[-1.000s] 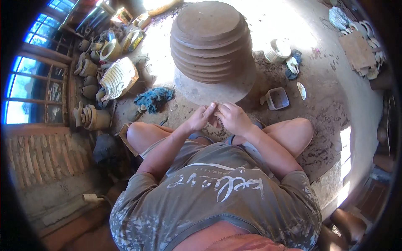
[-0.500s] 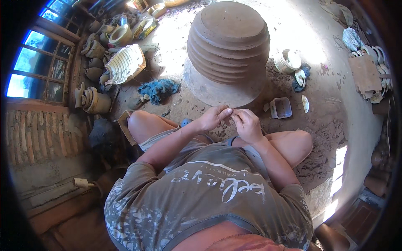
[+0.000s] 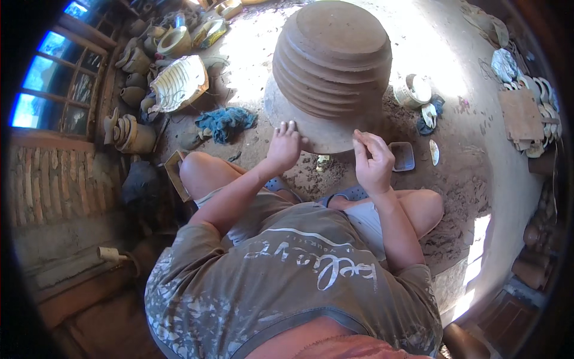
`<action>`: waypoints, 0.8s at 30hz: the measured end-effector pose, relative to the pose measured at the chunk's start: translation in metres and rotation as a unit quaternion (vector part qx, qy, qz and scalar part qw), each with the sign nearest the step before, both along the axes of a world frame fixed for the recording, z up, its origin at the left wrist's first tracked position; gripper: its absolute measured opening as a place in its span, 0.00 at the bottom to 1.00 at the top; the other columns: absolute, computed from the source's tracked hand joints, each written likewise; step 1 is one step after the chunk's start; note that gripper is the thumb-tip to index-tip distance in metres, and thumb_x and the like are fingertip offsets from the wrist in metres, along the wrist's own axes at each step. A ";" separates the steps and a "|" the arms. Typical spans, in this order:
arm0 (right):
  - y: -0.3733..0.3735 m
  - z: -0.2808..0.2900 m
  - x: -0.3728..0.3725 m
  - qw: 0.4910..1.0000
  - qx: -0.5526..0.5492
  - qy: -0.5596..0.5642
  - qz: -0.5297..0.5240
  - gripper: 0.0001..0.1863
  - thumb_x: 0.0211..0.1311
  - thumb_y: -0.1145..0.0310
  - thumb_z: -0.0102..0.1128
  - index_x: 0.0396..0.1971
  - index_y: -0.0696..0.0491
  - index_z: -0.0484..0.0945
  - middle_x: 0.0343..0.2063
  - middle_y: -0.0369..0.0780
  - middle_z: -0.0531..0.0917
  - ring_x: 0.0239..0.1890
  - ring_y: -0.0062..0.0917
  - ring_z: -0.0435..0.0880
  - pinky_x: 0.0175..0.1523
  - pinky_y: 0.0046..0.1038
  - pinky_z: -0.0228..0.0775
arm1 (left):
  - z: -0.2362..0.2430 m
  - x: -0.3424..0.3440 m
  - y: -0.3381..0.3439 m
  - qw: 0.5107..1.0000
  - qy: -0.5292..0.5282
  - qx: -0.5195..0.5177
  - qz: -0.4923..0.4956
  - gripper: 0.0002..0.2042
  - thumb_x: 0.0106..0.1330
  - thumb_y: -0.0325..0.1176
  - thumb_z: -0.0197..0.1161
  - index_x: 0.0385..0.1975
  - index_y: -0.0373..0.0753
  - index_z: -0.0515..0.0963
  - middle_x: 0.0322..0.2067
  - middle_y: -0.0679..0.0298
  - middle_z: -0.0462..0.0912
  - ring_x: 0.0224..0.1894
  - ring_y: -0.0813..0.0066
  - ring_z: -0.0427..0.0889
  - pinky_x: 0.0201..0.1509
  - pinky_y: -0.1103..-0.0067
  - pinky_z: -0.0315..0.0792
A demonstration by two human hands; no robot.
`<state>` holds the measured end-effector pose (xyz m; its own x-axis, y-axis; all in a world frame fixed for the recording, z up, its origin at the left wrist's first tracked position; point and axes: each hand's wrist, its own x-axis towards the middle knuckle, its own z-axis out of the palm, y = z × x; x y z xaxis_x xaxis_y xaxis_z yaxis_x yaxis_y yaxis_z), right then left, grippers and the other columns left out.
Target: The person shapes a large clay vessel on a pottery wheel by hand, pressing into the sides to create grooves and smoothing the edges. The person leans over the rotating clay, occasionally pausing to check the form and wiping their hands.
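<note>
A large ribbed clay pot [image 3: 332, 66], brown and stepped in rings, stands on a round disc [image 3: 326, 142] before me. My left hand [image 3: 286, 145] lies at the near left edge of this disc, back up, fingers stretched out and thumb apart. To the right, my right hand [image 3: 373, 160] is raised beside the disc's near right edge. Its thumb and forefinger are pinched together; whatever is between them is too small to make out. Both hands are near the pot's foot, and neither touches its ribbed wall.
Right of the disc are a clear plastic tub [image 3: 402, 156], a white oval piece [image 3: 434, 152] and a whitish bucket [image 3: 412, 91]. A blue-green cloth [image 3: 226, 124] lies on the left, by a ribbed whitish mould [image 3: 179, 84]. Several pots line the window wall. Clay crumbs litter the floor.
My hands were together in front of the disc, fingers meeting. Now they are apart: the left has moved forward and left onto the disc's edge, the right forward and right.
</note>
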<state>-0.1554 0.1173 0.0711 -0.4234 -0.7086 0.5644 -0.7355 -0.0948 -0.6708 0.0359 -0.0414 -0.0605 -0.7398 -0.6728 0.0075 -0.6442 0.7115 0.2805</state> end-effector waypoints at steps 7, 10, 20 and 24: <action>-0.045 0.031 0.019 0.983 -0.084 0.157 0.036 0.07 0.57 0.79 0.75 0.36 0.58 0.88 0.34 0.42 0.88 0.36 0.36 0.88 0.42 0.34 0.82 | 0.011 -0.014 0.014 0.996 -0.061 -0.004 -0.066 0.24 0.79 0.48 0.52 0.49 0.30 0.83 0.62 0.38 0.77 0.68 0.45 0.74 0.70 0.58 0.68; -0.064 0.037 0.023 0.968 -0.098 0.226 0.042 0.08 0.55 0.78 0.77 0.35 0.56 0.88 0.33 0.40 0.89 0.34 0.34 0.88 0.39 0.33 0.81 | 0.009 -0.017 0.024 0.987 -0.082 -0.048 -0.128 0.20 0.77 0.45 0.55 0.46 0.32 0.85 0.55 0.43 0.81 0.62 0.52 0.77 0.64 0.61 0.71; -0.091 0.044 0.027 0.922 -0.094 0.375 -0.003 0.09 0.50 0.71 0.78 0.32 0.48 0.87 0.32 0.32 0.85 0.35 0.28 0.85 0.41 0.33 0.72 | -0.003 -0.062 0.056 0.971 -0.118 -0.014 -0.205 0.20 0.75 0.41 0.53 0.52 0.31 0.84 0.61 0.35 0.80 0.65 0.45 0.78 0.62 0.55 0.72; -0.091 0.040 0.019 0.915 -0.062 0.398 -0.023 0.10 0.48 0.71 0.78 0.31 0.46 0.87 0.32 0.32 0.84 0.37 0.28 0.83 0.41 0.33 0.71 | 0.014 -0.069 0.061 0.957 -0.176 -0.056 -0.222 0.19 0.75 0.40 0.54 0.49 0.31 0.86 0.57 0.41 0.85 0.66 0.45 0.78 0.59 0.52 0.73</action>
<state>-0.1361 0.0267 0.1115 0.1289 -0.6102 0.7817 -0.9915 -0.0914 0.0921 -0.0328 0.0196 -0.0463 -0.9224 -0.3016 -0.2411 -0.3125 0.9499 0.0072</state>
